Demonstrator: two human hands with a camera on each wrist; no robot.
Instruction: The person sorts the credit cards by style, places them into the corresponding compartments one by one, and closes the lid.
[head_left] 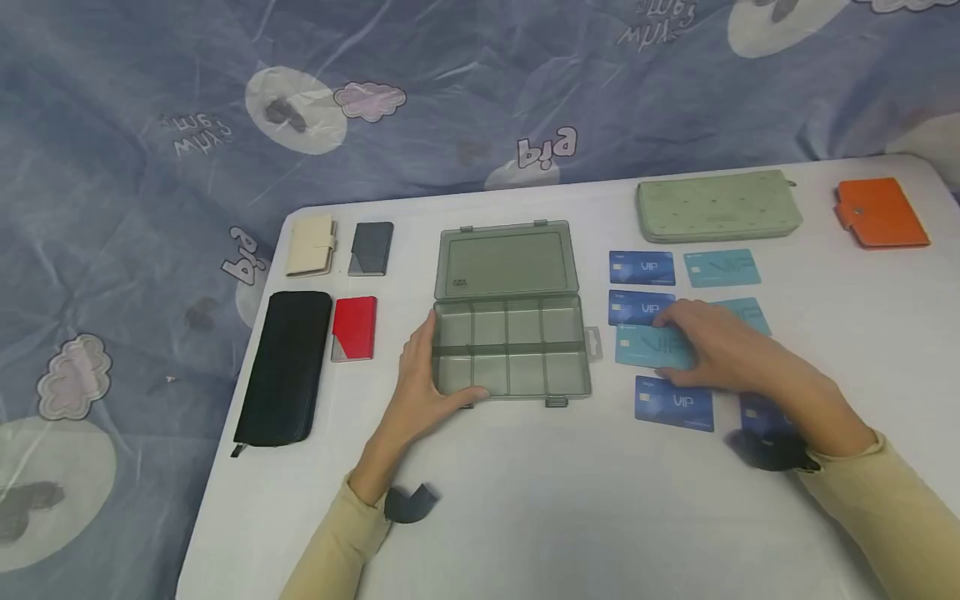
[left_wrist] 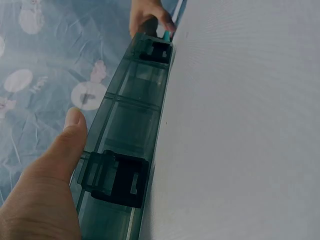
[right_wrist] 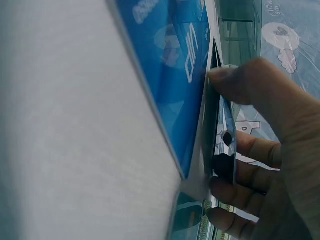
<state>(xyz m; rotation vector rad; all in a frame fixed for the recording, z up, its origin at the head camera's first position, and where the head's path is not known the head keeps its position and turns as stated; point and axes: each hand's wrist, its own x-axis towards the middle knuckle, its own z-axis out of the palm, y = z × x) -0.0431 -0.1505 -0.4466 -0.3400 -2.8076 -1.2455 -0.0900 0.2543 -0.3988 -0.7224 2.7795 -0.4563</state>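
Observation:
A translucent grey-green divided plastic box (head_left: 512, 346) lies with its lid (head_left: 506, 260) folded back. My left hand (head_left: 420, 387) rests against the box's left side, fingers fairly straight and thumb along the front edge; in the left wrist view the thumb (left_wrist: 67, 145) lies beside the front wall near a dark latch (left_wrist: 120, 179). My right hand (head_left: 723, 346) pinches a light blue card (head_left: 651, 345) between thumb and fingers, raised off the table in the right wrist view. Around it lie dark blue VIP cards (head_left: 675, 403) and another light blue card (head_left: 722, 267).
On the left are a black zip wallet (head_left: 285, 367), a red card case (head_left: 354, 327), a grey case (head_left: 371, 247) and a cream snap wallet (head_left: 311, 245). A green long wallet (head_left: 718, 207) and an orange snap wallet (head_left: 885, 213) stand at the back right of the white table (head_left: 562, 508).

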